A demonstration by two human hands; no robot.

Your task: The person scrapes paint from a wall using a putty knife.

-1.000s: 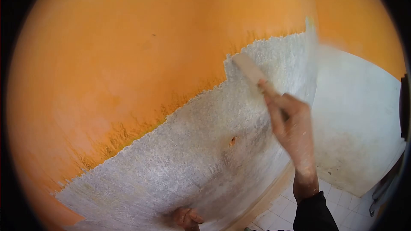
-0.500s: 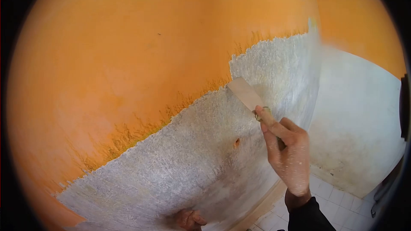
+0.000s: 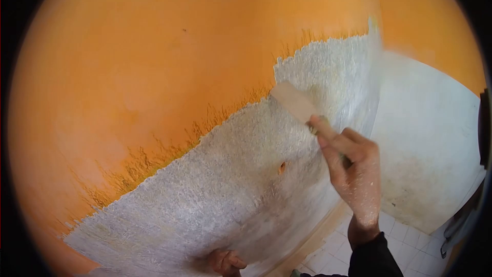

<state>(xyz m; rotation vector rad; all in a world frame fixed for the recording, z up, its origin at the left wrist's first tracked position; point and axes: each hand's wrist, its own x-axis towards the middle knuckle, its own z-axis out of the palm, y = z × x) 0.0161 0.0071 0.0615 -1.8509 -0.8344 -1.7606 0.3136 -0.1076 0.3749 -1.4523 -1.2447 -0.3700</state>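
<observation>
My right hand (image 3: 353, 161) is closed around the handle of a wide-bladed scraper (image 3: 293, 100), with a finger stretched along it towards the blade. The blade's tip lies on the wall where the orange paint (image 3: 154, 66) meets the bare grey surface (image 3: 205, 190), just under a step in the ragged paint edge. White dust speckles the back of this hand and wrist. Low in the view, my left hand (image 3: 227, 262) is against the grey part of the wall, its fingers looking curled; nothing shows in it.
A small orange patch (image 3: 282, 167) remains on the grey surface. To the right, an adjoining wall (image 3: 425, 138) is pale below and orange above. White floor tiles (image 3: 333, 256) lie below, past a beige ledge along the wall's foot. Dark objects stand at the far right edge.
The scraper blade has shifted slightly up along the paint edge, and my right hand has moved a little right. My left hand stays near the same spot.
</observation>
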